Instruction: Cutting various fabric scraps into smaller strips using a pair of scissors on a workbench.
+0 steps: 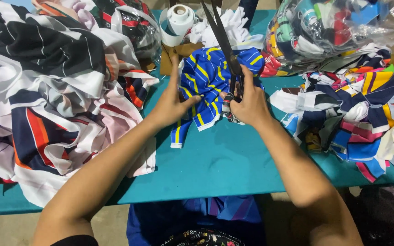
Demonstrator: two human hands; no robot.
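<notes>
A piece of blue fabric with yellow and white stripes (206,79) lies near the middle of the teal table cover (224,159), a little toward its far edge. The cloth is crumpled, and one narrow strip of it hangs down toward the person and ends in a white edge.

The left hand (172,102) rests on the left side of this striped fabric. Its fingers are stretched and pressed down on the cloth, the index finger points away from the person, and the thumb reaches to the right over the blue material.

The right hand (247,102) is closed around the handles of a pair of long black scissors (224,43). The handles are wrapped in strips of mixed cloth. The dark blades are open and point away from the person, over the upper right part of the striped fabric. I cannot tell if the blades touch the cloth.

To the left of the table there is a big heap of white, black, navy and orange striped fabric (46,91). To the right lies a pile of small multicoloured fabric scraps (361,114), and behind it a clear plastic bag full of colourful cloth pieces (324,27). At the far edge, behind the scissors, stand a white roll with a round core (178,20) and some crumpled white cloth (226,27). A brown cardboard piece (172,54) lies under the roll.
</notes>
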